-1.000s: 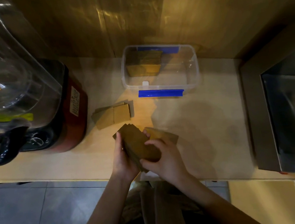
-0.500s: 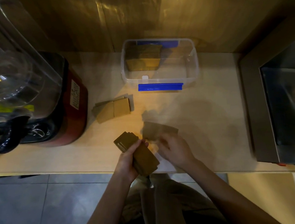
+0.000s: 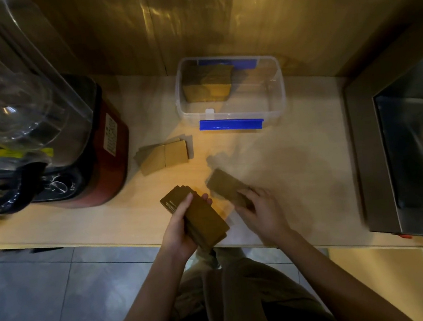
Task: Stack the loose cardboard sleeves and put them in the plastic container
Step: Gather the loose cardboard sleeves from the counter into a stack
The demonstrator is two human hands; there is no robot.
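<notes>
My left hand [image 3: 180,230] grips a thick stack of brown cardboard sleeves [image 3: 201,216] over the counter's front edge. Just to its right, my right hand [image 3: 263,214] holds one end of a single flat sleeve [image 3: 225,186] that lies close to the counter. A small pile of loose sleeves [image 3: 163,155] rests on the counter further back. The clear plastic container [image 3: 275,91] with blue clips stands at the back, lid off, with a bundle of sleeves [image 3: 206,85] in its left half.
A red and black blender [image 3: 76,150] with a clear jug fills the left of the counter. A steel sink [image 3: 417,151] is set in on the right. A wooden wall panel rises behind the container. A grey tiled floor lies below the counter's front edge.
My right hand left the stack, moved right and took hold of the single sleeve on the counter. My left hand kept the stack and stayed in place.
</notes>
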